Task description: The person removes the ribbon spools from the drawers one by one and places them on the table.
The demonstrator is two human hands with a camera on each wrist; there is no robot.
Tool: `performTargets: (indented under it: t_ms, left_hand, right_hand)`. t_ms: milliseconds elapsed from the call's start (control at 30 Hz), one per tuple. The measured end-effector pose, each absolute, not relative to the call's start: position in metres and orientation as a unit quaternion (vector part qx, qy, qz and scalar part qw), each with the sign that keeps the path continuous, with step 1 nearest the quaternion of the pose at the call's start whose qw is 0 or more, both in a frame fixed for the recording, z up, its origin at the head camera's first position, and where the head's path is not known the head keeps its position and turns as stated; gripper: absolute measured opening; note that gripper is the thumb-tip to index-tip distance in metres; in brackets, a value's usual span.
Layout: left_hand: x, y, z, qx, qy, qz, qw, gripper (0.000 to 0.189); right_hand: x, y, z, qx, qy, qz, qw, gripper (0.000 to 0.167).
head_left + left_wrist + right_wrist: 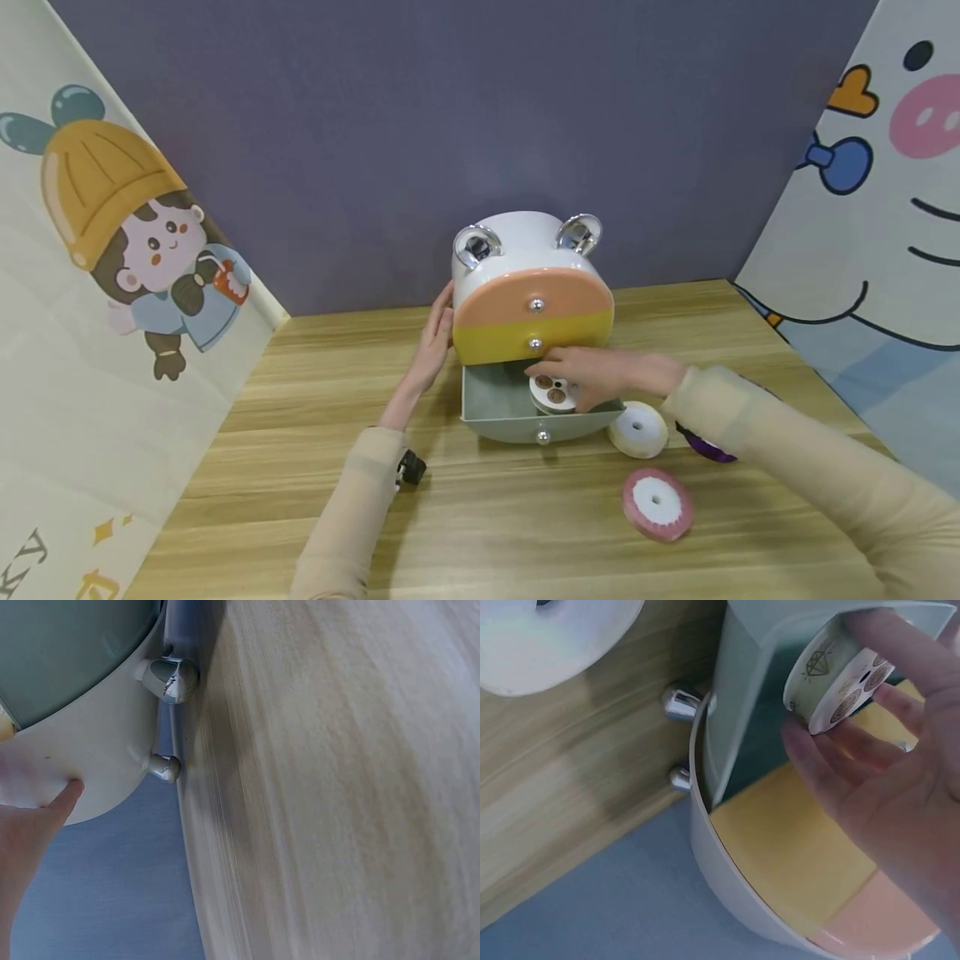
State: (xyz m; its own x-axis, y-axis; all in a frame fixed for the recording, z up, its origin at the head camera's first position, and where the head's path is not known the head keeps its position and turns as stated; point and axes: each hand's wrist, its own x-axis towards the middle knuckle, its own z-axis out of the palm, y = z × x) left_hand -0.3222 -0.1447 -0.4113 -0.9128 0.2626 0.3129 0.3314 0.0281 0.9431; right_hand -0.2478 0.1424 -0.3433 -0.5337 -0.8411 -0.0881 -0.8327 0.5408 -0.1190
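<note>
A small drawer cabinet (521, 242) with a white body and silver ears stands against the back wall. Its lowest drawer, pale green (495, 429), is pulled out; the orange and yellow drawers above are closed. My right hand (592, 372) is over the green drawer, gripping a ribbon spool (553, 395). In the right wrist view, thumb and fingers hold this spool (821, 671) by its rim, tilted inside the drawer; a gem print shows on its ribbon. My left hand (432, 346) rests against the cabinet's left side, its thumb (66, 796) extended on the white wall; its other fingers are mostly hidden.
Right of the drawer lie a white ribbon spool (637, 431) and, nearer me, a pink one (658, 506). A purple spool (708, 447) is partly hidden under my right sleeve. The wooden table (300, 467) meets a grey-blue wall (375, 167) behind and cartoon-printed panels at both sides.
</note>
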Motion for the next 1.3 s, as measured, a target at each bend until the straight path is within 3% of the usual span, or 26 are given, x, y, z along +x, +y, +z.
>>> performTargets:
  t_ms: [267, 500, 1033, 1300]
  left_hand:
    - [-0.321, -0.145, -0.409, -0.206, -0.717, -0.666, 0.013, 0.050]
    - [-0.302, -0.145, -0.388, -0.207, -0.718, -0.665, 0.003, 0.051]
    - [-0.302, -0.143, -0.387, -0.212, -0.718, -0.663, 0.011, 0.051]
    - [-0.303, -0.143, -0.387, -0.208, -0.717, -0.666, 0.016, 0.051]
  right_hand:
    - [-0.240, 0.157, -0.326, -0.459, 0.882, -0.068, 0.086, 0.086]
    - [-0.230, 0.174, -0.318, -0.441, 0.888, -0.090, 0.089, 0.084]
    - [-0.190, 0.226, -0.318, -0.349, 0.928, -0.118, 0.049, 0.087]
    - [-0.170, 0.253, -0.325, -0.344, 0.933, -0.101, 0.023, 0.086]
